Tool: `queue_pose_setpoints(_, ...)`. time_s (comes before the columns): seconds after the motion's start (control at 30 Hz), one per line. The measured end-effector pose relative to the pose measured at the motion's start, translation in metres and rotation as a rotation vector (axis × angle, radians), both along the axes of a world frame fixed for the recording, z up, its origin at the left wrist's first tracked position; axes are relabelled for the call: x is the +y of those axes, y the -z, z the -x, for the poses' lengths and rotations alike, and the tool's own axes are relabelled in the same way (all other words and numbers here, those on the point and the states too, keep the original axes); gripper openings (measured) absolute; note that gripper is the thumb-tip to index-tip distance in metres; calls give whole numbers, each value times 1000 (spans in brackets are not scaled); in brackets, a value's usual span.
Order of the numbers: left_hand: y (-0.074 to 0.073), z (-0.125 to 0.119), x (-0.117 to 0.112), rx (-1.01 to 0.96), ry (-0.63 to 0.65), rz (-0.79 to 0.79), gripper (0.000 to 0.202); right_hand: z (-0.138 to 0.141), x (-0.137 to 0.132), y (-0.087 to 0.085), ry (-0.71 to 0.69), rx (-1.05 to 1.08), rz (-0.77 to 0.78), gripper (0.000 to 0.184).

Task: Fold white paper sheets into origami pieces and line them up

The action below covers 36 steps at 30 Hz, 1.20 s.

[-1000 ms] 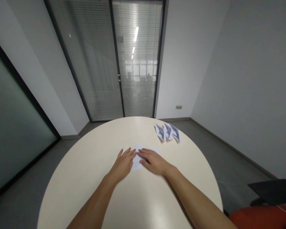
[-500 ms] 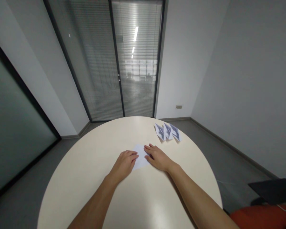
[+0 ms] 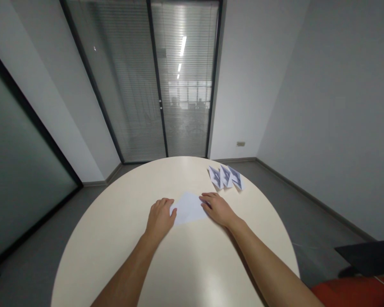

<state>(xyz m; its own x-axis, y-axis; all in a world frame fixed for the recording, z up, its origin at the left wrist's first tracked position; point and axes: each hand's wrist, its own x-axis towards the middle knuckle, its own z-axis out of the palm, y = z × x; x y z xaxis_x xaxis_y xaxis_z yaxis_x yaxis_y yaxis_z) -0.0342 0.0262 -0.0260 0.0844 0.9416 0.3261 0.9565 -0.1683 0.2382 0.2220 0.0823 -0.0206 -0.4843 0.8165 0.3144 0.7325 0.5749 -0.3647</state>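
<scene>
A white sheet of paper (image 3: 189, 209) lies on the table between my two hands, its upper edge rising to a blunt point. My left hand (image 3: 161, 216) rests at the sheet's left edge, open, with the thumb apart from the fingers. At the right edge, my right hand (image 3: 218, 208) is open too, its fingers stretched over the corner and partly hiding it. Three folded white paper pieces (image 3: 225, 177) stand in a row near the table's far right edge, beyond my right hand.
The round cream table (image 3: 121, 238) fills the foreground. Behind it stand a glass partition with blinds (image 3: 187, 123) and grey walls. A red chair seat (image 3: 352, 292) and a dark flat object (image 3: 368, 258) are at the lower right.
Both hands have moved outward, the left one farther, from the middle of the paper to its sides. More of the sheet now shows. The folded pieces stay put.
</scene>
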Motion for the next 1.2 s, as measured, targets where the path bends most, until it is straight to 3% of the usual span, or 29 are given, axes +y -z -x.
queue_pose_setpoints(0.4,4,5,3,-22,-179,5,18,-4,3,-1,113,48,70,30)
queue_pose_setpoints(0.73,14,11,10,-143,-112,-33,11,-4,3,-3,195,47,78,27)
queue_pose_setpoints(0.97,13,11,12,-241,-26,-49,12,-4,1,-6,210,34,90,27)
queue_pose_setpoints(1.2,11,9,10,-267,-36,10,16,-3,-1,-8,297,-19,87,27)
